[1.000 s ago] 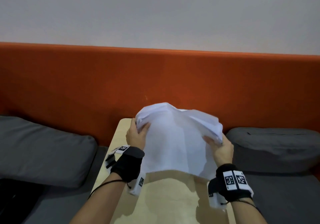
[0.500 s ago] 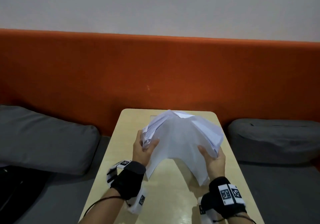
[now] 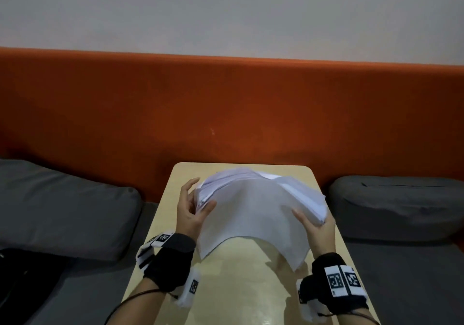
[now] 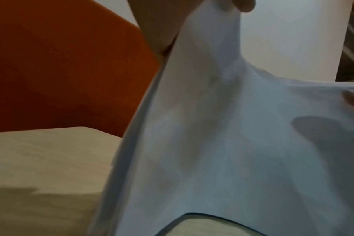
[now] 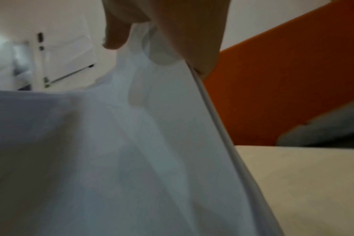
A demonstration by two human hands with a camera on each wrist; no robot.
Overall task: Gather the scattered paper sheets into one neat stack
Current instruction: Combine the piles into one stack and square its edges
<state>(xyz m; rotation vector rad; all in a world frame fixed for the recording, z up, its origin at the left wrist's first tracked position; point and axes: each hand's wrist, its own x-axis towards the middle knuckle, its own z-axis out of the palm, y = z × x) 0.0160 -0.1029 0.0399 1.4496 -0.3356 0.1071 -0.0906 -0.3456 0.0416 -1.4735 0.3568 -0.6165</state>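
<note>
Holding gathered sheets (image 3: 253, 206) bowed above table (image 3: 241, 287), left hand (image 3: 190, 211) and right hand (image 3: 317, 227) pinching opposite edges; squaring, laying flat remaining.

My right hand (image 5: 172, 32) comes in from the top edge and grips the papers (image 5: 131, 151), thumb on the near face, fingers seemingly behind. The sheets hang down in a bowed, blurry white mass that fills the left and centre. Their stacked edges run diagonally down the right side. Beyond that edge I see the table (image 5: 303, 183), a grey cushion (image 5: 323, 127), and an orange backrest (image 5: 283, 71) under a white wall (image 5: 40, 16).
</note>
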